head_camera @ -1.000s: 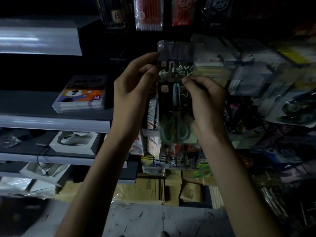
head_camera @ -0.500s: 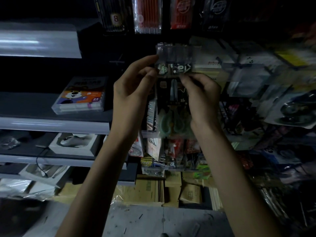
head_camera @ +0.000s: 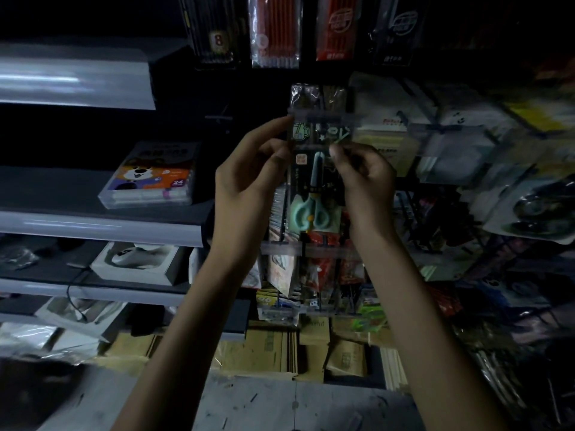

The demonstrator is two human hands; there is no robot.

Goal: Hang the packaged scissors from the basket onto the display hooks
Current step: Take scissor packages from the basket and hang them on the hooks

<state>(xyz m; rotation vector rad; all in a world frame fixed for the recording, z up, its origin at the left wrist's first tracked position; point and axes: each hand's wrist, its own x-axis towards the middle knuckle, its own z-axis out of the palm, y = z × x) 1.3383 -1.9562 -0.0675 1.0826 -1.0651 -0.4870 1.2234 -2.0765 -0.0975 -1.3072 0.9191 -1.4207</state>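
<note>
A packaged pair of scissors with mint-green handles and a dark card hangs upright in front of the display rack. Its top sits at a clear plastic hook label strip. My left hand holds the pack's upper left edge, fingers reaching up to the strip. My right hand pinches the pack's upper right part with thumb and fingers curled. The hook itself is hidden behind the strip and pack. No basket is in view.
Pen packs hang above. Left shelves carry a marker box and a boxed mouse. More hanging packs fill the rack at right and below. Cardboard boxes stand on the floor.
Both hands and the pack have risen slightly toward the hook strip. The pack's green handles, partly covered before, now show between my hands.
</note>
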